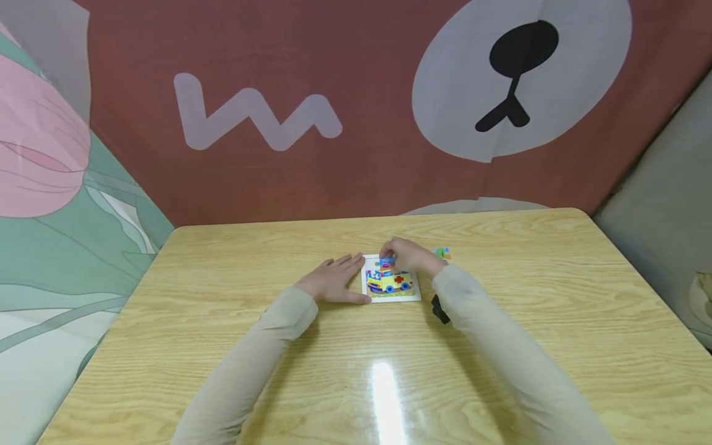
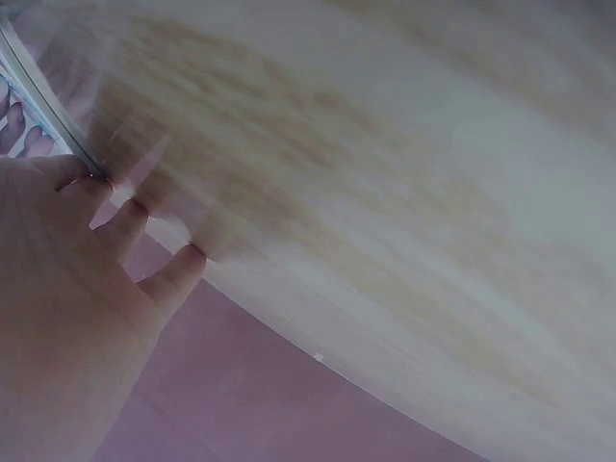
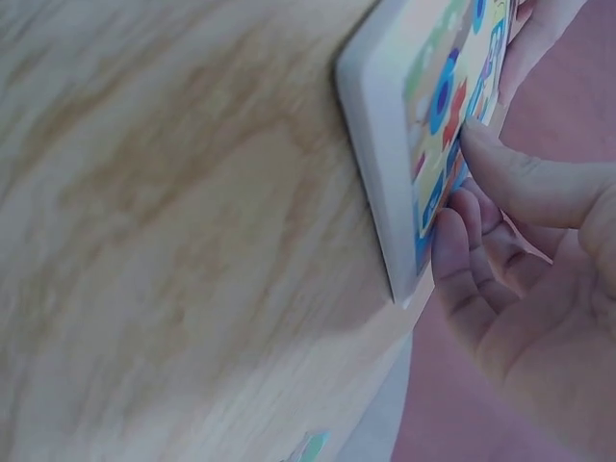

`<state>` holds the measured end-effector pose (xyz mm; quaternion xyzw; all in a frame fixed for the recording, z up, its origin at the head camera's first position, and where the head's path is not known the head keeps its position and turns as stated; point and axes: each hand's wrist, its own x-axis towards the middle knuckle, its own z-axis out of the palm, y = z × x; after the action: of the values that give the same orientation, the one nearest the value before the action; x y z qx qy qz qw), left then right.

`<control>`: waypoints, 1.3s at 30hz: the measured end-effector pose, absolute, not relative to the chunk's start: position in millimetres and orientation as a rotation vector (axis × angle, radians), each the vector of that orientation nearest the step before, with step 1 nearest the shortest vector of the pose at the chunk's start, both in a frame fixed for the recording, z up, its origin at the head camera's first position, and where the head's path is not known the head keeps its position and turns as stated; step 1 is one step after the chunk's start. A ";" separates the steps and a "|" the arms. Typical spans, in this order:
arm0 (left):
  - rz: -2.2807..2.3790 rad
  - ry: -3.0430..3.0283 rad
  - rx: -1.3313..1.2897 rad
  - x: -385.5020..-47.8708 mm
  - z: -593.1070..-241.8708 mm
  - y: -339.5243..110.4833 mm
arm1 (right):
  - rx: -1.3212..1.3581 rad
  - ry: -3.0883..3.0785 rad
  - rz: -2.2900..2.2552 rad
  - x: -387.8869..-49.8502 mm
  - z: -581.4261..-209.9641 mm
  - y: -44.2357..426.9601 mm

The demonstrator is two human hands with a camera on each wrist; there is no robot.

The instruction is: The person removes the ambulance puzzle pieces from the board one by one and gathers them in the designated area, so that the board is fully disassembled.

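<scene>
A white-framed jigsaw puzzle (image 1: 400, 300) with a yellow ambulance picture lies flat on the table. My left hand (image 1: 334, 281) rests at its left side, fingers spread, the thumb by the lower left corner and fingertips by the upper left. With bent fingers my right hand (image 1: 410, 254) pinches a colourful puzzle piece (image 1: 385, 263) over the upper part of the picture. From the right wrist view, thumb and fingers of the right hand (image 3: 539, 260) meet over the puzzle's white frame (image 3: 371, 115); the piece is mostly hidden there.
Another colourful puzzle piece (image 1: 442, 253) lies on the wooden table (image 1: 278, 247) just right of the puzzle. A black object (image 1: 439, 310) shows below the right wrist, partly covered by the sleeve. A printed brown cloth (image 1: 278, 185) hangs behind the table's far edge.
</scene>
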<state>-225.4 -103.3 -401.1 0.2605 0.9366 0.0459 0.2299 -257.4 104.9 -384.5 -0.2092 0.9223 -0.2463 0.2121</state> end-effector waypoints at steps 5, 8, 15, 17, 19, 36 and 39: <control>0.116 2.577 0.712 -225.7 -400.3 -103.5 | -0.621 2.557 -0.673 -259.3 -384.8 105.7; 0.116 2.573 0.711 -225.8 -400.3 -103.5 | -0.660 2.557 -0.667 -260.5 -385.8 106.2; 0.113 2.572 0.718 -225.4 -400.5 -103.0 | -0.679 2.540 -0.711 -262.9 -388.5 108.4; 0.110 2.571 0.718 -225.6 -401.0 -103.0 | -0.670 2.540 -0.721 -262.7 -389.3 108.6; 0.112 2.573 0.718 -225.7 -401.3 -103.1 | -0.663 2.542 -0.729 -262.7 -390.1 108.8; 0.114 2.581 0.726 -225.1 -400.9 -103.4 | -0.668 2.541 -0.858 -259.0 -393.5 116.6; 0.114 2.586 0.727 -225.3 -400.7 -103.6 | -0.677 2.551 -0.870 -258.7 -393.9 118.7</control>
<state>-225.3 -103.6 -400.7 0.2634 0.9373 0.0414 0.2246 -258.7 118.7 -393.9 -0.2397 0.9029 -0.3081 0.1802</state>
